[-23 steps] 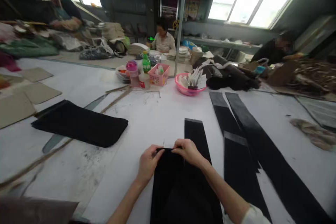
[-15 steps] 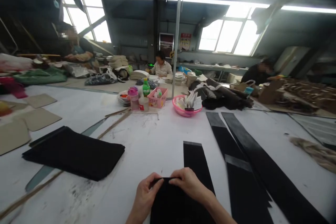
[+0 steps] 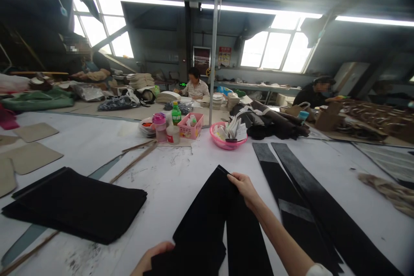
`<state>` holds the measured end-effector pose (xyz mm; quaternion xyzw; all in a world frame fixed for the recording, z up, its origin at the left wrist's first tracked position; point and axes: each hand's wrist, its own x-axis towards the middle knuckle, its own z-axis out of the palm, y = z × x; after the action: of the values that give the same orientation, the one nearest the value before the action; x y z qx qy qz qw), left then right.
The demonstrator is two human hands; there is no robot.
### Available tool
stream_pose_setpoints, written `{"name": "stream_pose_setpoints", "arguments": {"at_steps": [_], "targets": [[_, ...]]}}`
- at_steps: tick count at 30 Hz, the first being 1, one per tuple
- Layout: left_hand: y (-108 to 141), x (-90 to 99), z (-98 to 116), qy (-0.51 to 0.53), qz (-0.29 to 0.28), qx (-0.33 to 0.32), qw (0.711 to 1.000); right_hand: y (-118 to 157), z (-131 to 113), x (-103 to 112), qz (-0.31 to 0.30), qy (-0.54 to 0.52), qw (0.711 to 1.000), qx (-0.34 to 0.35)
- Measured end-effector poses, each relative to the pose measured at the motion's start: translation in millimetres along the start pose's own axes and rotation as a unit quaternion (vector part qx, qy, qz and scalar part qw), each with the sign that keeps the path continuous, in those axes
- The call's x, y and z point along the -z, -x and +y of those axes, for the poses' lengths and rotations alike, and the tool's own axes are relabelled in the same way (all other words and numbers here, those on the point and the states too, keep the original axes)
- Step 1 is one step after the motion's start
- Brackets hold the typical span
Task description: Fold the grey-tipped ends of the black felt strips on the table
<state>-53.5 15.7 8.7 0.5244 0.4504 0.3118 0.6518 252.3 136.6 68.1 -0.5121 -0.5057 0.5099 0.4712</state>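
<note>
Between my hands is a black fabric piece (image 3: 200, 220), tilted over the white table. My right hand (image 3: 243, 187) pinches its far right corner, fingers closed on the edge. At the near left edge of the same piece, my left hand (image 3: 157, 255) grips it, with the thumb side showing and the other fingers hidden. Under and right of it lies a black fabric strip (image 3: 247, 237). Further right, more long black strips (image 3: 323, 198) lie side by side and partly overlapping. To the left rests a stack of black fabric panels (image 3: 80, 202).
Beige panels (image 3: 39, 157) lie at the far left. A pink basket (image 3: 228, 143) of papers, a pink box (image 3: 191, 127), a green bottle (image 3: 176, 114) and a lidded pink cup (image 3: 160, 128) stand mid-table by a metal pole (image 3: 213, 51). Several co-workers sit beyond.
My hands have moved apart: the right forward to the far corner, the left back toward me. The black fabric piece has turned and risen at an angle. The view has shifted slightly.
</note>
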Motion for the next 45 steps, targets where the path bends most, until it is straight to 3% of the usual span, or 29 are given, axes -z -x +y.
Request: {"name": "stream_pose_setpoints", "arguments": {"at_steps": [5,11,16,19,22,24,27,28,30,32,34,37,39,42,45], "targets": [[-6,3.7,4,0.058,0.017,0.013,0.998,5,-5,-3,0.001,-0.014,1.000,-0.007],[6,9.6,13,-0.010,0.045,0.014,0.999,31,-45,4,-0.049,0.033,0.997,0.058],[-1,0.5,40,-0.191,0.132,-0.121,0.965,56,-80,-4,-0.125,0.108,0.979,0.115],[-13,-11.7,64,-0.163,0.064,-0.155,0.972,68,-99,-16,-0.164,0.115,0.969,0.144],[-15,-17.7,81,-0.106,-0.012,-0.131,0.986,73,-115,-21,-0.125,0.117,0.972,0.162],[-7,-11.7,84,-0.099,-0.049,-0.073,0.991,73,-124,-17,-0.060,0.111,0.978,0.168],[13,12.3,75,-0.144,-0.104,0.049,0.983,73,-132,-6,0.023,0.073,0.981,0.176],[18,21.5,71,-0.170,-0.099,0.066,0.978,73,-134,-3,0.031,0.065,0.982,0.176],[25,35.7,63,-0.213,-0.036,0.041,0.976,77,-138,-3,0.016,0.078,0.982,0.170],[23,38.2,62,-0.223,0.049,-0.034,0.973,84,-143,-10,-0.030,0.115,0.979,0.166],[13,27.9,71,-0.204,0.086,-0.109,0.969,91,-150,-23,-0.089,0.145,0.970,0.176],[-8,2.2,95,-0.154,0.046,-0.169,0.973,100,-166,-38,-0.146,0.148,0.956,0.207],[-21,-8.9,108,-0.128,0.008,-0.177,0.976,102,-177,-38,-0.140,0.126,0.957,0.221],[-30,-8.2,112,-0.101,-0.102,-0.113,0.983,94,-186,-23,-0.067,0.065,0.967,0.235],[-26,1.0,96,-0.062,-0.204,-0.002,0.977,75,-179,2,0.021,0.014,0.973,0.230]]}}
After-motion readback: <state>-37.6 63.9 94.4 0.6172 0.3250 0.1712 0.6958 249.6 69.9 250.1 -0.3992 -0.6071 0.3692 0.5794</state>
